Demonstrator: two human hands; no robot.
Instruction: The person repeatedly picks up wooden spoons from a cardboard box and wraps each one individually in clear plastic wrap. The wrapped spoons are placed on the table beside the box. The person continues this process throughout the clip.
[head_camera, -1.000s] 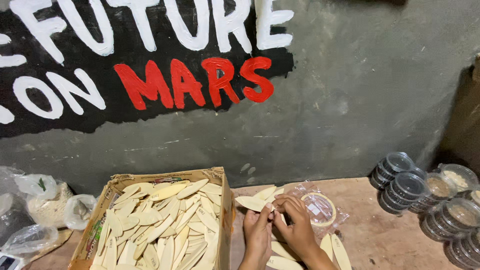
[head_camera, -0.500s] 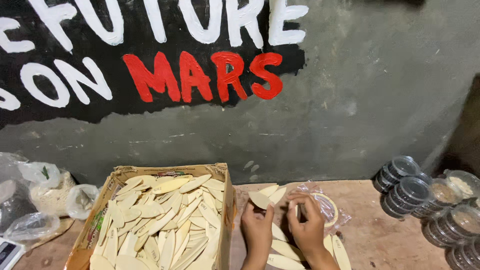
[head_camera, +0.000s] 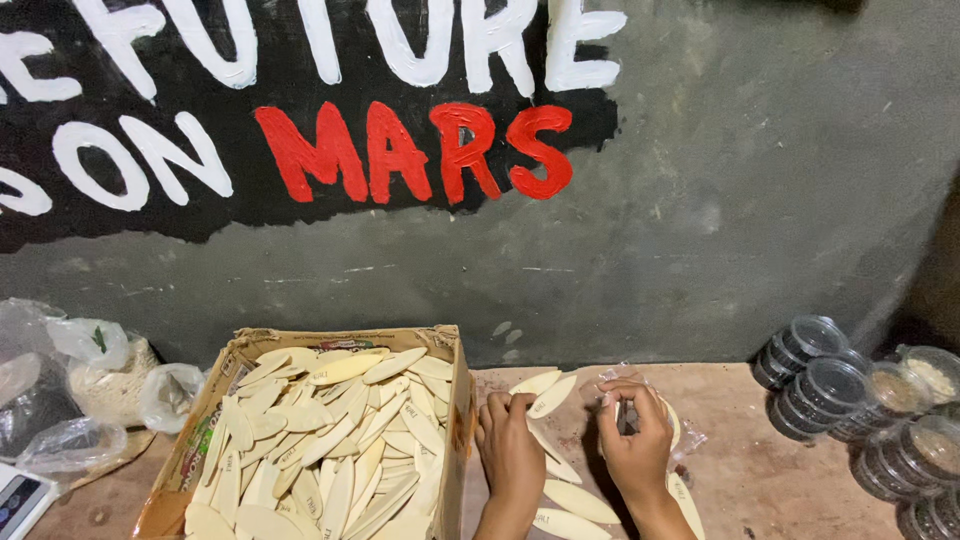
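Note:
A cardboard box (head_camera: 458, 400) at the lower left is filled with several pale leaf-shaped wooden spoons (head_camera: 330, 440). More of these spoons (head_camera: 578, 500) lie loose on the wooden table to the box's right. My left hand (head_camera: 512, 452) rests among them and pinches one spoon (head_camera: 545, 392) at its fingertips. Just to the right, my right hand (head_camera: 632, 432) is curled over a small clear round lidded container (head_camera: 668, 420), which it mostly hides.
Stacks of clear lidded cups (head_camera: 815, 375) with pale contents stand at the right edge. Clear plastic bags (head_camera: 90, 380) lie at the left, with a scale corner (head_camera: 20, 500) below them. A painted grey wall (head_camera: 700, 200) rises right behind the table (head_camera: 760, 470).
The view has tilted down and shifted a little. Both hands have moved slightly right and forward; the right hand now covers the clear container more fully.

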